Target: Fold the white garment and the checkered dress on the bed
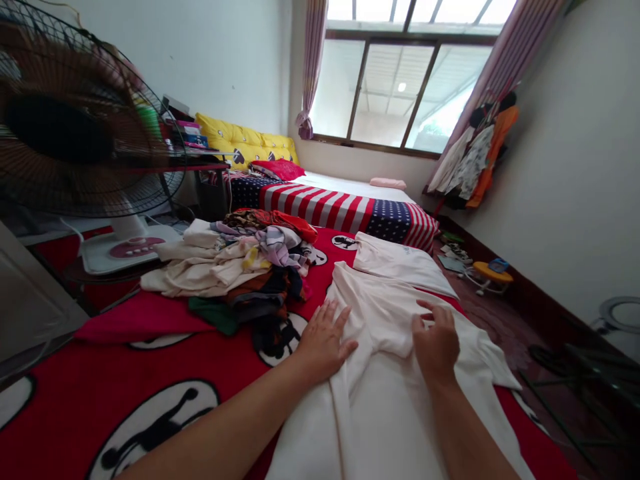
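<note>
A white short-sleeved shirt (385,407) lies spread over the red patterned blanket (240,373), one side folded inward and its right sleeve stretched outward. My left hand (325,340) rests flat on the shirt's left edge, fingers extended and slightly apart. Over the right part of the shirt is my right hand (437,343), its fingers loosely bent and apart, with no cloth visibly gripped. Just beyond the shirt is a folded white garment (400,263). To the left of my left hand sits a heap of mixed clothes (235,260).
A standing fan (65,133) is close on the left. Behind is a bed with a stars-and-stripes cover (320,203), below a window (395,93). Clothes hang (475,157) on the right wall. A small yellow stool (493,272) stands on the floor at right.
</note>
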`<state>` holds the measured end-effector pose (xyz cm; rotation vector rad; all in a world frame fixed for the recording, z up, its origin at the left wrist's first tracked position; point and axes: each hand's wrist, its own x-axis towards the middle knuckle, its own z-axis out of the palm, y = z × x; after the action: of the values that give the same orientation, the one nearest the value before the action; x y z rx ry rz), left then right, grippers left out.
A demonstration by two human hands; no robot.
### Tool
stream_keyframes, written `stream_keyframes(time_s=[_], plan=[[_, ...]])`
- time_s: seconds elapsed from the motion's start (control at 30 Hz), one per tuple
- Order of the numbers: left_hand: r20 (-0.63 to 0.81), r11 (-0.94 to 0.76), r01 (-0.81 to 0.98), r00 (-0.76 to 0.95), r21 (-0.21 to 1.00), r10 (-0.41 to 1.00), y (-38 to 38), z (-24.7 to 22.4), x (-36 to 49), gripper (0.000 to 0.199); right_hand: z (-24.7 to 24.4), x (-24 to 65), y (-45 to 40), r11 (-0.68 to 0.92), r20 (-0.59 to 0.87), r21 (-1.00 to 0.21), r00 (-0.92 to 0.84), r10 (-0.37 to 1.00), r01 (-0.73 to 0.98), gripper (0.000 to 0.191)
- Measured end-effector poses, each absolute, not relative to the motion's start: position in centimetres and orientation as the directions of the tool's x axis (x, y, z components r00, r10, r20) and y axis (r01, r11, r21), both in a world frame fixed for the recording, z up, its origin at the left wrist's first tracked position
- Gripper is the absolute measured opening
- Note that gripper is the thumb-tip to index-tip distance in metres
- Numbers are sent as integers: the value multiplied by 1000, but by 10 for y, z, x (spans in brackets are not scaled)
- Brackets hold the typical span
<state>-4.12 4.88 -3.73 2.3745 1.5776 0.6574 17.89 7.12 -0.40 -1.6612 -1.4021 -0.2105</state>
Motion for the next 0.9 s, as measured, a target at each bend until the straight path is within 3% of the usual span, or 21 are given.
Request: stream_keyframes(time_s=[0.13, 0.27, 0.37, 0.43, 0.57, 0.67, 0.9], plan=[[248, -410, 799, 330, 441, 911, 49, -37, -41, 67, 8, 157, 109, 325, 614, -570, 129, 779, 755, 24], [247, -404, 785, 323, 470, 914, 49, -38, -41, 67, 13, 124, 167, 338, 437, -563, -76, 896, 754, 26], [246, -401, 773, 319, 492, 915, 49, -40, -41, 67, 14, 97, 196, 364, 437, -510, -129, 890, 779, 31], [251, -404, 763, 318, 505, 914, 49, -41, -40, 67, 15, 81, 204, 419, 459, -428, -206, 864, 801, 30], [251, -406, 748, 320, 526, 914, 49, -41, -40, 68, 19, 61, 212, 484, 396, -116, -406, 823, 867, 16], [234, -397, 740, 321, 543, 918, 49, -40, -40, 70, 21, 65, 222, 412, 344, -114, -353, 870, 904, 14], [267, -394, 730, 292, 559, 919, 50, -45, -38, 78, 4, 97, 247, 143, 316, -354, -26, 948, 924, 37]])
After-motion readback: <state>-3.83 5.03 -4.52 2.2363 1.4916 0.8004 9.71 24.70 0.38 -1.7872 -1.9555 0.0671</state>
